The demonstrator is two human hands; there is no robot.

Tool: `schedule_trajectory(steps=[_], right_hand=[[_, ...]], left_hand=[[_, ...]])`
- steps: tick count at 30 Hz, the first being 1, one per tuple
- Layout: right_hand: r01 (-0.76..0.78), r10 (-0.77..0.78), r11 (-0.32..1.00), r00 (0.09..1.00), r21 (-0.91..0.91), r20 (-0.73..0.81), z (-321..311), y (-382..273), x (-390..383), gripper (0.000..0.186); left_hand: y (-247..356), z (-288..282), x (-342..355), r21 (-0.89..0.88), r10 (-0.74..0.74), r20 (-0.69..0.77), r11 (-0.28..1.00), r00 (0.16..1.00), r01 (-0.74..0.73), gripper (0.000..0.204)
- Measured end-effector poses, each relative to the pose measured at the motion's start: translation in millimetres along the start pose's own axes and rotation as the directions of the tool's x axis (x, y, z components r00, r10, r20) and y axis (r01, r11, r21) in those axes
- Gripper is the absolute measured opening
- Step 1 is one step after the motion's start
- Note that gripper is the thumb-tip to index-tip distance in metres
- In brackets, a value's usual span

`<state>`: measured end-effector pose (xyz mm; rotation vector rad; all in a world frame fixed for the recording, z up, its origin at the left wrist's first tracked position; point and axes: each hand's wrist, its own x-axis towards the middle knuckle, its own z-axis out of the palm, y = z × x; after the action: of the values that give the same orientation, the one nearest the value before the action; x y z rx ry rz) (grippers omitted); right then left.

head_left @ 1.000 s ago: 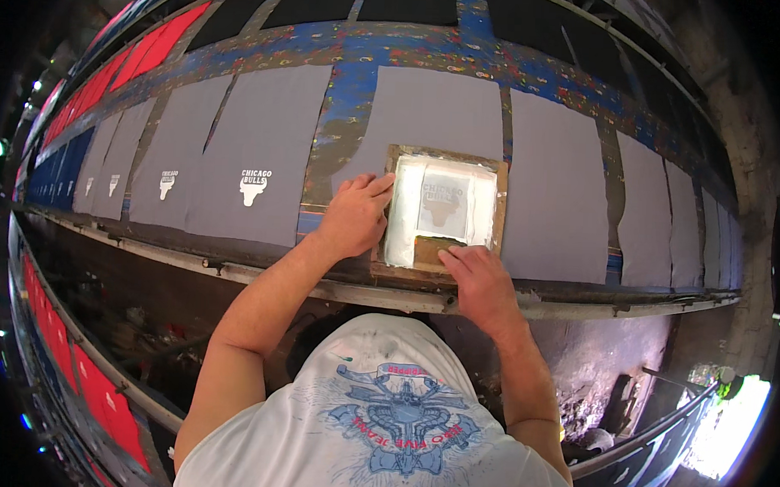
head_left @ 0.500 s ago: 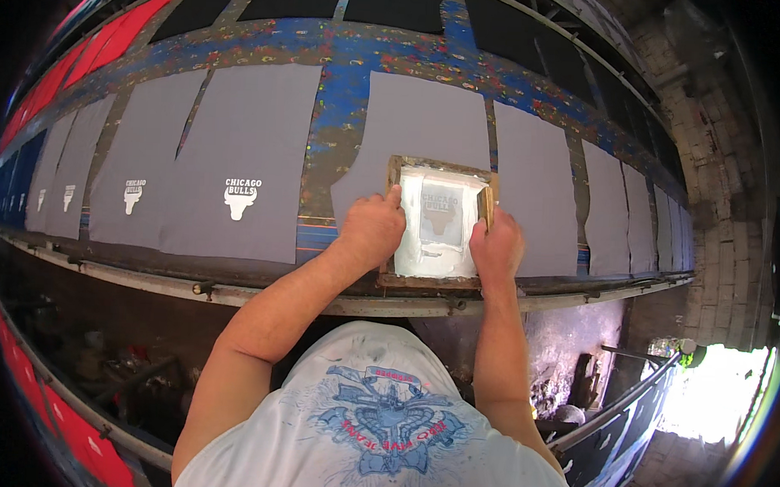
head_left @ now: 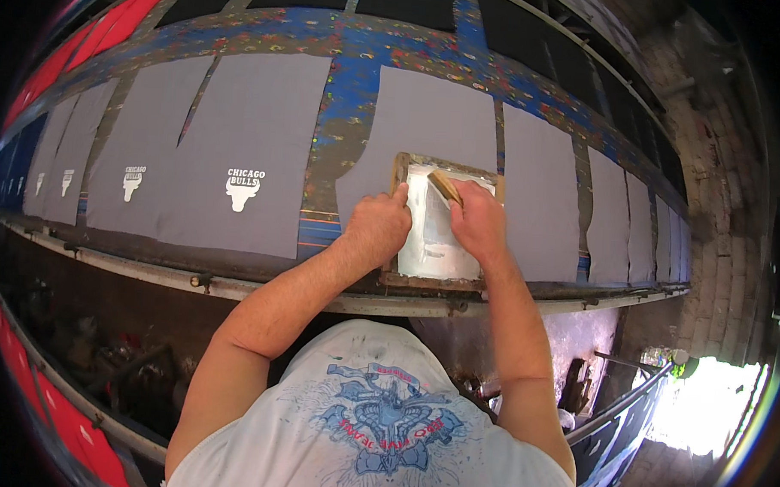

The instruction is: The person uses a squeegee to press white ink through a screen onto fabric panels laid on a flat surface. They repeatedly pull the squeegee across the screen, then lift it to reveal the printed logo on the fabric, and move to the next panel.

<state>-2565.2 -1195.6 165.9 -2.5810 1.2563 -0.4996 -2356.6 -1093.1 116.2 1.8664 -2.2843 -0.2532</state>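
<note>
A small wooden screen printing frame lies flat on a grey fabric panel in front of me. White ink coats the inside of its mesh, around a darker rectangle. My left hand is closed on the frame's left rail, its index finger laid along the wood. In my right hand is a wooden-handled squeegee, gripped from the right and tilted over the upper part of the mesh. That hand and its wrist cover the mesh's right side. The squeegee's lower edge is hidden.
Grey panels to the left carry a white bull's-head print with lettering. More grey panels lie to the right. Black panels and red ones line the far side. A metal rail edges the ink-spotted table.
My right hand has carried the squeegee from the frame's right side up and left, to the upper part of the mesh. The left hand still holds the left rail.
</note>
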Motion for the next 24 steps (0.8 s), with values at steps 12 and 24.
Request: schedule_trajectory(steps=[12,24], right_hand=[[0.479,-0.498,0.867,0.843,0.139,0.204,-32.7,78.5,-19.2,0.041],[0.451,-0.521,0.839,0.827,0.303,0.211,-51.6,84.2,-53.6,0.04]], left_hand=[[16.2,15.8,2.6,-0.011,-0.199,-0.044,0.98,0.979,0.199,0.027],[29.5,3.0,2.3,-0.057,-0.304,-0.098,0.952,0.947,0.3,0.032]])
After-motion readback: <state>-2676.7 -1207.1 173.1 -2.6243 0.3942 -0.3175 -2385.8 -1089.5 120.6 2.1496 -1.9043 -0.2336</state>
